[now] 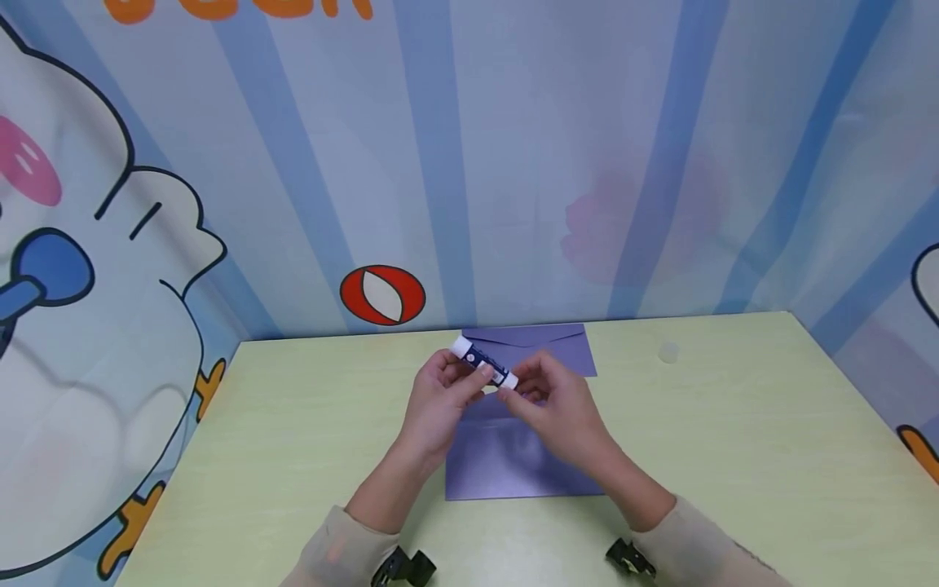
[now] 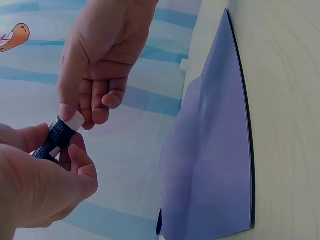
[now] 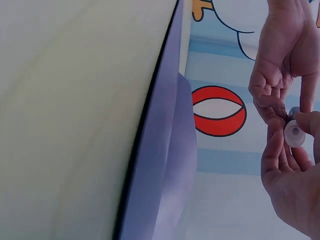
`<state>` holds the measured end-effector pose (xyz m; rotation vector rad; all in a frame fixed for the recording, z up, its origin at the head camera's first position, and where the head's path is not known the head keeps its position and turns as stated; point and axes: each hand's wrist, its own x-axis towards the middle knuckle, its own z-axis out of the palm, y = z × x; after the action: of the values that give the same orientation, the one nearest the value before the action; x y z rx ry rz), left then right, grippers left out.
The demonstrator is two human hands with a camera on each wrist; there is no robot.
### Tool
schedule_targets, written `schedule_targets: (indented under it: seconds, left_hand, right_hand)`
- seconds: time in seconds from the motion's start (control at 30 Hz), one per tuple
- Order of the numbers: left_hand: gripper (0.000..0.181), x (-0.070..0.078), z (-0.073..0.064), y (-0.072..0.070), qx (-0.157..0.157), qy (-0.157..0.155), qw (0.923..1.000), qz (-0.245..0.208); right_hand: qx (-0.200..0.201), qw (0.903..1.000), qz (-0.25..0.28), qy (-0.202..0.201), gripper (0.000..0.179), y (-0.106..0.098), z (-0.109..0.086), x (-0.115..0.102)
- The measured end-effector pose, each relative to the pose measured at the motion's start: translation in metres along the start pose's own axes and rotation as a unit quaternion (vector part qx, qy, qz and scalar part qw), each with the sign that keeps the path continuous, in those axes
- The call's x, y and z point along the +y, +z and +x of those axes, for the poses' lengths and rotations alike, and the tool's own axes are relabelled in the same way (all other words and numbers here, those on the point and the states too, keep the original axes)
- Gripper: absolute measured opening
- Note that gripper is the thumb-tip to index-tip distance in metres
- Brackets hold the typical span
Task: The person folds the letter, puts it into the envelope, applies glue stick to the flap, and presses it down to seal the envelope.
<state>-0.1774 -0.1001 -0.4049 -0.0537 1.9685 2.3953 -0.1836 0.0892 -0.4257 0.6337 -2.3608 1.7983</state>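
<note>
A glue stick [image 1: 484,362] with a dark blue label and white ends is held up over the table, tilted, in front of me. My left hand [image 1: 433,403] grips its barrel between thumb and fingers. At the lower white end, my right hand [image 1: 568,412] pinches the glue stick with thumb and forefinger, as the right wrist view also shows around the round white end [image 3: 295,136]. Beneath both hands lies a purple envelope [image 1: 513,469], its flap [image 2: 182,155] standing partly raised in the left wrist view.
Behind the hands, a second purple envelope [image 1: 575,349] lies near the back edge of the pale yellow table [image 1: 748,440]. Off to the right is a small whitish round piece [image 1: 668,352]. A printed blue striped backdrop [image 1: 513,163] rises along the table's back.
</note>
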Motion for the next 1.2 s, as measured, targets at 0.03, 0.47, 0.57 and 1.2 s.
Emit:
schedule_targets:
  seconds: [0.03, 0.47, 0.57, 1.2]
  left_hand:
    - [0.035, 0.0, 0.0, 0.0, -0.002, 0.0, 1.0, 0.001]
    - [0.033, 0.0, -0.001, 0.001, -0.001, 0.001, 1.0, 0.009]
    - [0.034, 0.0, -0.001, 0.0, 0.002, 0.001, 0.9999, 0.01]
    - [0.035, 0.002, -0.004, 0.002, -0.012, 0.014, 0.9998, 0.008]
  right_hand:
    - [-0.01, 0.9993, 0.03, 0.021, 0.023, -0.001, 0.001, 0.0]
    - [-0.049, 0.9881, 0.097, 0.109, 0.035, -0.004, 0.002, -0.003]
    - [-0.011, 0.9995, -0.005, 0.03, 0.033, 0.001, 0.0, -0.004]
    - [-0.084, 0.95, 0.23, 0.194, 0.033, -0.01, 0.007, 0.0]
